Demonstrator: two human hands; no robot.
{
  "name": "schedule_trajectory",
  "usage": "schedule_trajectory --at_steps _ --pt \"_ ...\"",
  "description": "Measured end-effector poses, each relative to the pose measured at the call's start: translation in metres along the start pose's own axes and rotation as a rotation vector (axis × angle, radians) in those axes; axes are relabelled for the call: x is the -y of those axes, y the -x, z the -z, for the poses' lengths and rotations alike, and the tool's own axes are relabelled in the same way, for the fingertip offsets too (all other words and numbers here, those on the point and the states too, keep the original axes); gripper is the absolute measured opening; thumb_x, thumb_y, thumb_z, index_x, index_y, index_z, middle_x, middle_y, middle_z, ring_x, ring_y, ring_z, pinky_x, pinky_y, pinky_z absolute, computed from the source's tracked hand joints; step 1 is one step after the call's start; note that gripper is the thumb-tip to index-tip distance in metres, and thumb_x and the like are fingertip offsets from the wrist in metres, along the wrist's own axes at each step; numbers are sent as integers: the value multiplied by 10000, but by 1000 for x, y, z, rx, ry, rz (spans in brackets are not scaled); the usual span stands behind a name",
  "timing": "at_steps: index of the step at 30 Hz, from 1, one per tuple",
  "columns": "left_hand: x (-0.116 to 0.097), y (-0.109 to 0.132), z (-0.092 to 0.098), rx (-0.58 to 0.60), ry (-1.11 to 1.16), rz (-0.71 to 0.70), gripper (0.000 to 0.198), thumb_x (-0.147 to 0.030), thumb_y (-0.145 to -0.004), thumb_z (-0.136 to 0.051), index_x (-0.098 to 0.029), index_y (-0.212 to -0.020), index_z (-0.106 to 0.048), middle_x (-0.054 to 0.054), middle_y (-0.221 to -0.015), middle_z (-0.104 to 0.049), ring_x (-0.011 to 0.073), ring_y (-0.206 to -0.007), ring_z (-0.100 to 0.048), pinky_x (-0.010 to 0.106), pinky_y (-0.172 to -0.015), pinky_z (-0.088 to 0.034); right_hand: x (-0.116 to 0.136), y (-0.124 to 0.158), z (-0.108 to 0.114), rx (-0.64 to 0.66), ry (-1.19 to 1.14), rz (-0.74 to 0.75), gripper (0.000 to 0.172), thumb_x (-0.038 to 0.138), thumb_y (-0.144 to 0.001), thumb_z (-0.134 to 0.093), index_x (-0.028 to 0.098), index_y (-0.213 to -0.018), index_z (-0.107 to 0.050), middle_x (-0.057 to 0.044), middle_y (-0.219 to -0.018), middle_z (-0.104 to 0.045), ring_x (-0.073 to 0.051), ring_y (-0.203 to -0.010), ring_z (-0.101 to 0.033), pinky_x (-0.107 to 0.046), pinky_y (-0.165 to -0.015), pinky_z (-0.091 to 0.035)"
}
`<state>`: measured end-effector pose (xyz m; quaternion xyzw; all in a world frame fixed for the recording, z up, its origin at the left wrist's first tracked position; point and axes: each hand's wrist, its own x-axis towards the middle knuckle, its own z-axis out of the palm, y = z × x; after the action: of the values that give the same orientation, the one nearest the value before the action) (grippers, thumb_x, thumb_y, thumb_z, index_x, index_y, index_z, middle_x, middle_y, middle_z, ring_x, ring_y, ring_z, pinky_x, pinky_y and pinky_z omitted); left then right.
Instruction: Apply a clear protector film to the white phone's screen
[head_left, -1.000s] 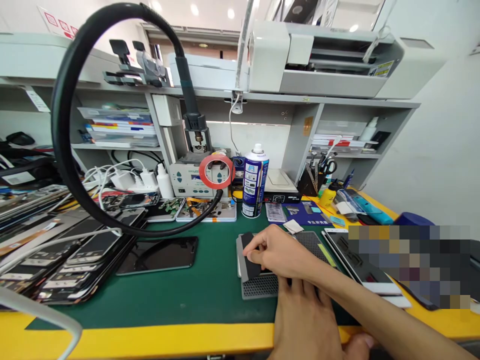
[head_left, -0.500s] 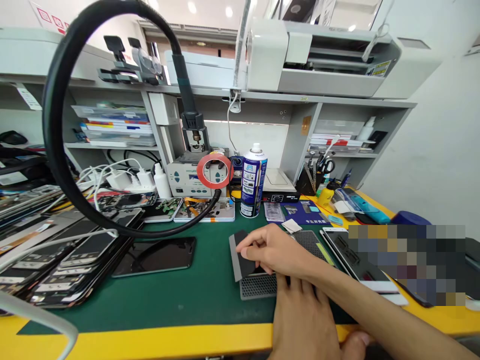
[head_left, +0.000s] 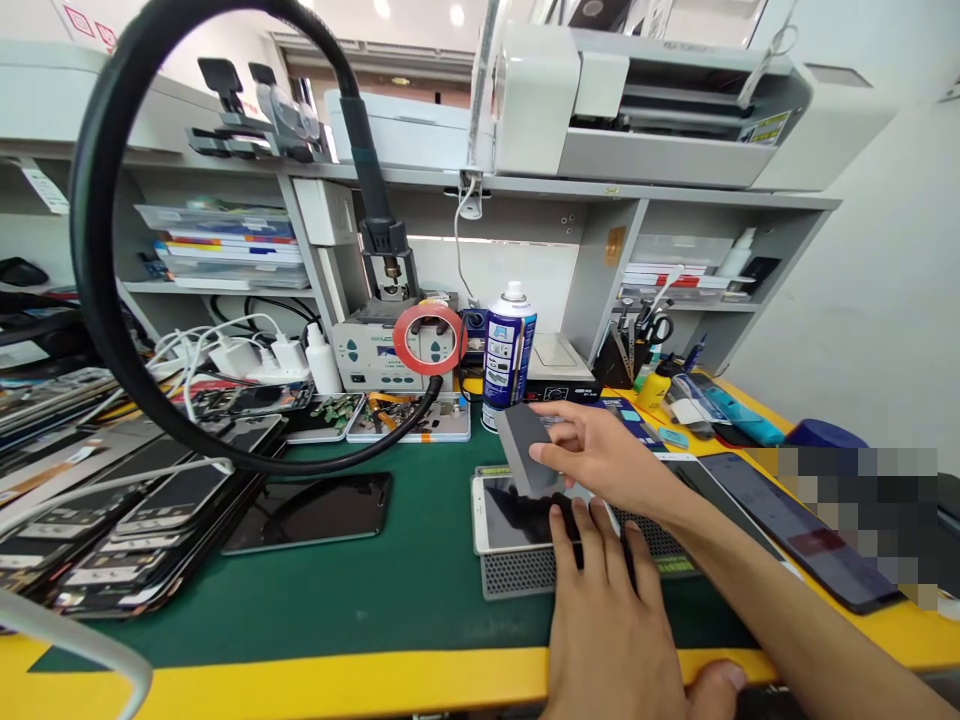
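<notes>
A white-framed phone [head_left: 517, 535] lies screen up on a dark perforated mat [head_left: 517, 580]. My left hand [head_left: 611, 630] presses on the phone's near right part, fingers spread and flat. Above the phone, my right hand [head_left: 592, 455] pinches a flat grey block [head_left: 529, 450] with a paler edge, held tilted between thumb and fingers. The block hides part of the phone's far edge, and the right hand covers the far right corner.
Behind stand a blue spray can [head_left: 510, 350] and a hot-air station [head_left: 382, 350] with a looping black hose [head_left: 97, 230]. Left are a dark phone [head_left: 315, 515] and stacked screens [head_left: 165, 530]. More phones [head_left: 795, 510] lie right; scissors [head_left: 660, 330] stand behind.
My right hand has lifted the grey block up and rightward off the phone, uncovering the phone's left end. My left hand's fingers now show spread out on the screen.
</notes>
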<state>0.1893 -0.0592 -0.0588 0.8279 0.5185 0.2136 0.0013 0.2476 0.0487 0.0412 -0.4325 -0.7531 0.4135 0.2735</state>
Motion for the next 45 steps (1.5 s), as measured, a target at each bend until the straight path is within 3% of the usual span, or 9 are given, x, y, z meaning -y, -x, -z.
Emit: schedule_trajectory --at_steps 2,4,10,17,25,37,45 --pt "0 0 0 17 6 12 966 -752 -939 -257 -1 -1530 -392 292 -1577 -371 516 -1483 -251 714 -1198 -168 -3 2 3 2 101 119 316 265 -903 -653 160 -1191 -731 -40 -900 -764 -212 -855 -729 -297 -774 -568" --pt "-2 0 1 20 2 19 962 -753 -940 -248 -9 -1533 -393 281 -1585 -367 514 -1489 -236 715 -1198 -167 -6 4 5 46 165 202 202 213 -891 -631 207 -1001 -800 -44 -1041 -781 -231 -993 -718 -306 -867 -563" --pt "-4 0 2 52 -28 30 948 -747 -940 -266 -21 -1534 -400 269 -1573 -403 498 -1480 -287 709 -1195 -186 -13 8 7 160 243 359 328 22 -768 -581 246 -859 -803 -7 -1002 -784 -201 -1027 -709 -307 -954 -543" --pt "-3 -4 2 61 -43 29 949 -761 -924 -296 -20 -1489 -482 278 -1536 -455 498 -1460 -330 712 -1179 -216 -16 7 3 210 338 345 400 -9 -738 -574 264 -876 -831 14 -996 -793 -191 -1023 -715 -294 -949 -550" --pt "-4 -1 -2 92 -37 17 932 -752 -941 -261 -33 -1496 -470 266 -1520 -484 479 -1454 -355 719 -1175 -218 -16 6 -2 210 336 339 408 5 -734 -593 266 -924 -844 -2 -1018 -801 -211 -1027 -725 -315 -944 -565" --pt "-3 -1 -1 47 -58 11 914 -736 -939 -298 -19 -1461 -521 278 -1479 -525 494 -1399 -428 702 -1156 -255 -23 3 -13 174 363 427 415 16 -753 -580 261 -970 -835 0 -1018 -803 -194 -1030 -726 -308 -967 -552" --pt "-3 -5 11 136 -33 4 887 -712 -952 -314 -24 -1483 -489 295 -1496 -491 492 -1385 -449 719 -1112 -319 -25 2 -19 162 398 478 391 36 -798 -586 256 -1013 -826 -2 -1045 -801 -201 -1042 -725 -320 -971 -546"
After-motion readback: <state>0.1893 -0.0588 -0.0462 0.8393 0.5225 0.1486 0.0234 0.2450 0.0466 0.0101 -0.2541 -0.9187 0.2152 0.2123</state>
